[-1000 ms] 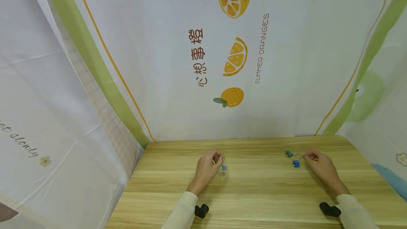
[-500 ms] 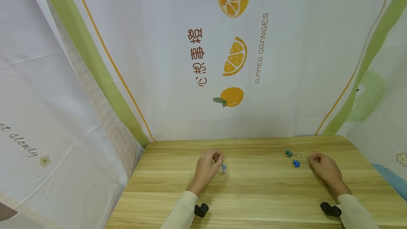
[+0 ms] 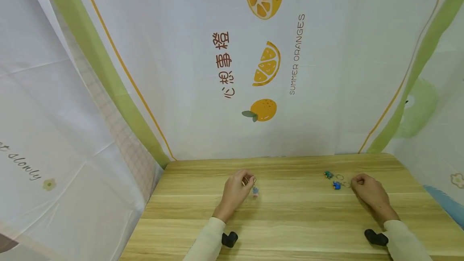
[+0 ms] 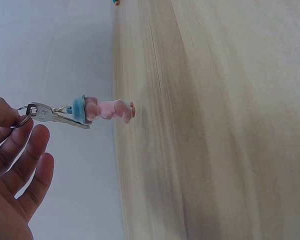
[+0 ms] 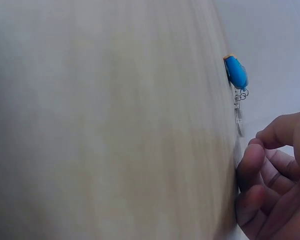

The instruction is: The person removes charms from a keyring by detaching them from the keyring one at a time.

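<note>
Left hand (image 3: 235, 190), at centre-left of the desk (image 3: 297, 212) in the head view: I read its thumb and fingertips as pinching a key ring (image 4: 26, 120), the remaining fingers loosely bent. From that ring, in the left wrist view, extend a silver key (image 4: 42, 112) and a small pink figure (image 4: 106, 109) with a light blue top, pointing toward the middle of the frame; from my remote feed I cannot tell whether its feet touch the wood. Right hand (image 3: 369, 191), at right of the head view: its fingers are curled, with thumb and forefinger tips drawn together just beside the ring (image 5: 239, 122) of a blue charm (image 3: 336, 185); I cannot tell whether they touch or pinch it. In the right wrist view the charm lies at upper right, its ring reaching down toward the fingertips. A green charm (image 3: 328, 175) rests on the desk at the upper left of the blue one, near it, with a thin ring of its own alongside. I also note pale sleeves (image 3: 206, 239) at the lower edge of the head view, and a white cloth (image 3: 195, 132) printed with oranges behind the desk.
</note>
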Demonstrator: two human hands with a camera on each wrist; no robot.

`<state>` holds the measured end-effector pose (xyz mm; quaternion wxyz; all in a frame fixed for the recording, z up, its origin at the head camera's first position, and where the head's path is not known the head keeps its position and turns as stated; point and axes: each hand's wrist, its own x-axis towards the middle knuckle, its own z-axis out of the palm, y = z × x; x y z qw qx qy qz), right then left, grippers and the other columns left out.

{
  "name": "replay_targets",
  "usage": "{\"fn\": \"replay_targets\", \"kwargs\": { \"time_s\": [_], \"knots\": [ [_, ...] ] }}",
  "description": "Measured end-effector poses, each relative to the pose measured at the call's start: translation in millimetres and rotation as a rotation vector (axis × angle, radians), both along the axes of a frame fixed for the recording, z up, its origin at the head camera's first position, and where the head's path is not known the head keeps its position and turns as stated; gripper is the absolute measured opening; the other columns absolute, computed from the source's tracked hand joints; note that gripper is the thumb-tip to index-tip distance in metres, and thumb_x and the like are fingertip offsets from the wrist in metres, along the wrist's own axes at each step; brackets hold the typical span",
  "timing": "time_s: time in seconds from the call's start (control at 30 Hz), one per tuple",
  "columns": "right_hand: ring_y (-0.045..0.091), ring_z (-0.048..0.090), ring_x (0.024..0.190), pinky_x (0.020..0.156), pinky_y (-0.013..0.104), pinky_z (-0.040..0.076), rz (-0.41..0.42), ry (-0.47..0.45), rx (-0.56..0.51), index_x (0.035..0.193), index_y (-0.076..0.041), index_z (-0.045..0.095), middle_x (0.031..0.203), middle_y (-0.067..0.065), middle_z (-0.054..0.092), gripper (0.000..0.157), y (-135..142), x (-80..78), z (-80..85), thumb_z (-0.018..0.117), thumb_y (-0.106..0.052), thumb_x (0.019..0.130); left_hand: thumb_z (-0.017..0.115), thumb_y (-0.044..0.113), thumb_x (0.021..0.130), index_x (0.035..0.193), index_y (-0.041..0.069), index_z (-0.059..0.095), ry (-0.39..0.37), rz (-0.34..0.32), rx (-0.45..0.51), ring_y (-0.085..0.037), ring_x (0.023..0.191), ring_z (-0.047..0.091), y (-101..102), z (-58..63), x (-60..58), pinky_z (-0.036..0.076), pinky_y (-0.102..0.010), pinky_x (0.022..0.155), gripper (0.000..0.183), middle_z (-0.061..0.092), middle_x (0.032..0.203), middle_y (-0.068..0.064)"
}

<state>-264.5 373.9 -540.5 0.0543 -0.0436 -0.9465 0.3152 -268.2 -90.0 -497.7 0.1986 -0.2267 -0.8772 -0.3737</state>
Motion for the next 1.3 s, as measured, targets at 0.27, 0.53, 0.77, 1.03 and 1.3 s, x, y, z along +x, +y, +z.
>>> {"fn": "replay_targets", "kwargs": {
  "time_s": [0.27,0.53,0.77,1.03,1.3],
  "knots": [
    [0.022,0.067,0.083,0.066,0.032,0.048,0.0,0.025,-0.011,0.121,0.007,0.068,0.102,0.018,0.074,0.041,-4,-0.5,-1.0,0.051,-0.029,0.108,0.072,0.015,0.103,0.1,0.012,0.077,0.035,-0.013,-0.008,-0.008,0.072,0.066,0,-2.3,-2.0,0.055,-0.018,0.064,0.006,0.074,0.086,0.001],
    [0.023,0.067,0.087,0.072,0.033,0.05,0.016,0.093,-0.037,0.119,0.004,0.07,0.104,0.016,0.074,0.037,-27,-4.9,0.4,0.055,-0.029,0.108,0.072,0.014,0.103,0.102,0.01,0.078,0.027,-0.023,-0.004,-0.009,0.072,0.066,3,0.6,-1.1,0.054,-0.018,0.064,0.007,0.074,0.087,-0.001],
    [0.016,0.064,0.076,0.062,0.027,0.05,0.082,0.158,-0.103,0.121,0.005,0.069,0.103,0.015,0.073,0.033,-61,-9.8,12.5,0.059,-0.024,0.109,0.073,0.017,0.103,0.104,0.009,0.079,0.018,-0.043,-0.01,-0.004,0.07,0.064,17,6.2,-2.2,0.053,-0.016,0.062,0.01,0.076,0.086,0.0],
    [0.014,0.063,0.066,0.056,0.027,0.052,0.234,0.191,-0.215,0.121,0.004,0.07,0.103,0.014,0.071,0.026,-122,-13.7,26.7,0.061,-0.017,0.109,0.072,0.014,0.103,0.103,0.008,0.079,0.031,-0.075,-0.001,-0.006,0.072,0.066,23,10.3,-2.8,0.054,-0.016,0.063,0.009,0.077,0.086,-0.002],
    [0.006,0.061,0.07,0.06,0.027,0.056,0.482,0.201,-0.269,0.117,-0.003,0.071,0.104,0.009,0.072,0.017,-189,-9.8,32.9,0.068,-0.015,0.106,0.07,0.015,0.104,0.106,0.007,0.079,-0.014,-0.098,0.004,-0.008,0.074,0.068,32,12.3,-4.6,0.055,-0.016,0.066,0.012,0.078,0.089,-0.003]
  ]
}}
